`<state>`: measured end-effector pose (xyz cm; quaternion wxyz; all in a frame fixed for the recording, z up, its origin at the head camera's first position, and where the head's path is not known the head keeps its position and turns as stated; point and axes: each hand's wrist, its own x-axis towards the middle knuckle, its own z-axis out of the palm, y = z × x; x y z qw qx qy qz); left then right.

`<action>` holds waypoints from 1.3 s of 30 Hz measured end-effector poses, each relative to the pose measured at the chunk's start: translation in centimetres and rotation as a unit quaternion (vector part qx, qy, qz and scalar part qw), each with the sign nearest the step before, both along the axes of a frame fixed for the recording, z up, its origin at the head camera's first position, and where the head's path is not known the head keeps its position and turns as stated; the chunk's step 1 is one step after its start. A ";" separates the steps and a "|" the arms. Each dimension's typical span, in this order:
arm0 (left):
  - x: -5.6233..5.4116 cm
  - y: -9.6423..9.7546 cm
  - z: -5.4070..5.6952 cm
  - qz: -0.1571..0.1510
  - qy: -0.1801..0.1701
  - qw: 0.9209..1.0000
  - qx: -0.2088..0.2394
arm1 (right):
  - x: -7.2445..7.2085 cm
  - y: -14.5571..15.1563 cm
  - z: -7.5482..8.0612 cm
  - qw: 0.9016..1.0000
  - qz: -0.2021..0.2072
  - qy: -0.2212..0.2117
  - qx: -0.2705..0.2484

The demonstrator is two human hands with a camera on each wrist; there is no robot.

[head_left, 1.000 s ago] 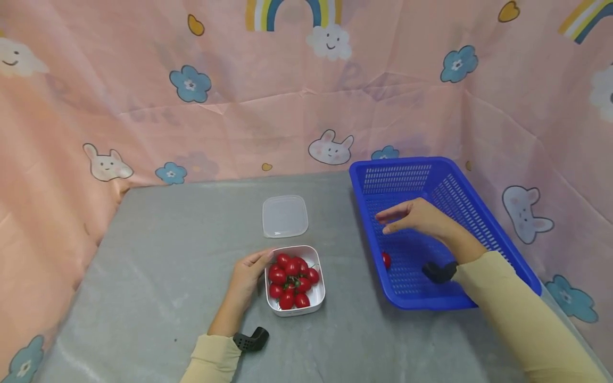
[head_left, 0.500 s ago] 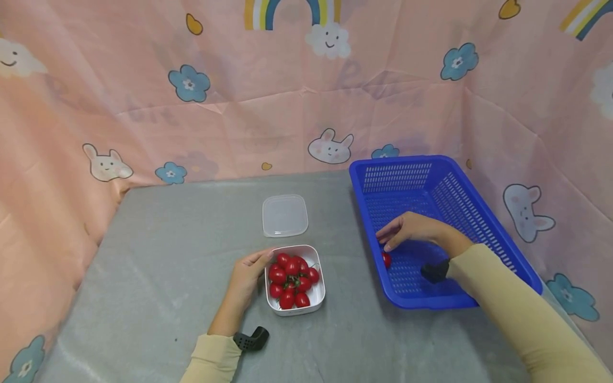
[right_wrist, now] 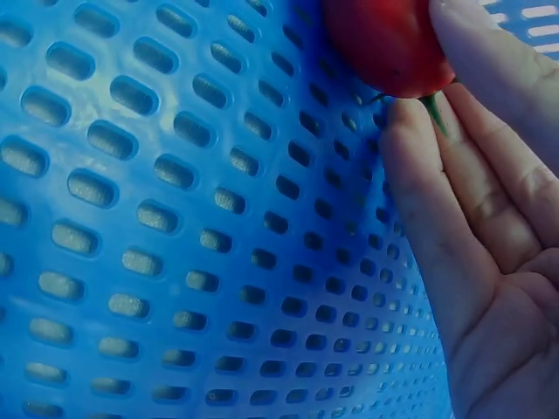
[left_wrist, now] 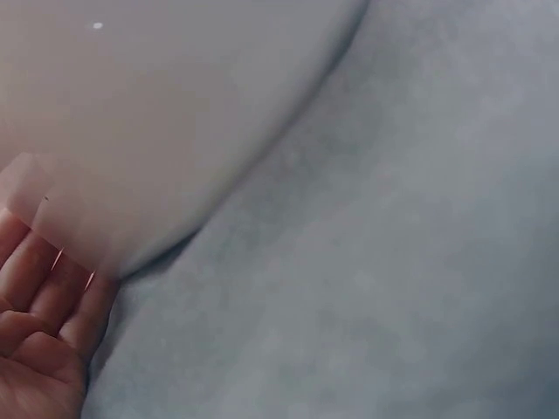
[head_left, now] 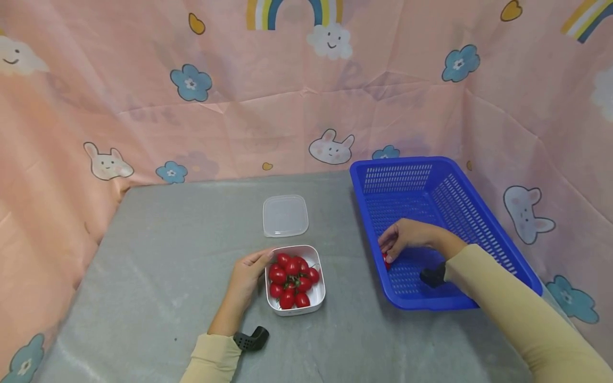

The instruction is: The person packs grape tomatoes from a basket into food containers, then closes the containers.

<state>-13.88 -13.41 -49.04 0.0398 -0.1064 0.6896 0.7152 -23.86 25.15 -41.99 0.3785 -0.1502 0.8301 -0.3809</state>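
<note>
In the head view my left hand point(head_left: 247, 276) holds a small white square container point(head_left: 310, 306) by its left side, thumb at the rim. The left wrist view shows those fingers point(left_wrist: 54, 284) against the container's pale outer wall point(left_wrist: 201, 113). Several red cherry tomatoes point(head_left: 292, 266) with green stems fill much of the container. My right hand point(head_left: 412, 235) reaches down inside the blue basket point(head_left: 407, 304) by its left wall. There its thumb and fingers pinch a single cherry tomato point(right_wrist: 389, 44), whose green stem shows in the right wrist view; the head view shows only part of it.
A translucent square lid point(head_left: 285, 216) lies flat on the grey tablecloth point(head_left: 167, 255) just behind the container. The basket has slotted, raised sides and stands at the right. A pink printed curtain point(head_left: 268, 111) hangs along the back and sides.
My right hand has lowered into the basket toward its near left side, and its fingers have closed around the cherry tomato. The left hand and the container have stayed in place.
</note>
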 end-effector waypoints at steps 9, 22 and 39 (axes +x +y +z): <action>-0.1 0.0 0.0 0.002 0.000 1.000 0.002 | 0.3 -0.6 0.4 1.000 0.013 -0.005 0.014; -0.1 0.2 -0.1 0.001 0.001 1.000 -0.004 | 0.3 1.1 2.0 0.998 -0.009 0.049 0.032; -0.1 0.0 -0.1 0.002 0.009 1.000 -0.001 | 2.1 0.1 7.6 0.957 -0.166 0.065 -0.228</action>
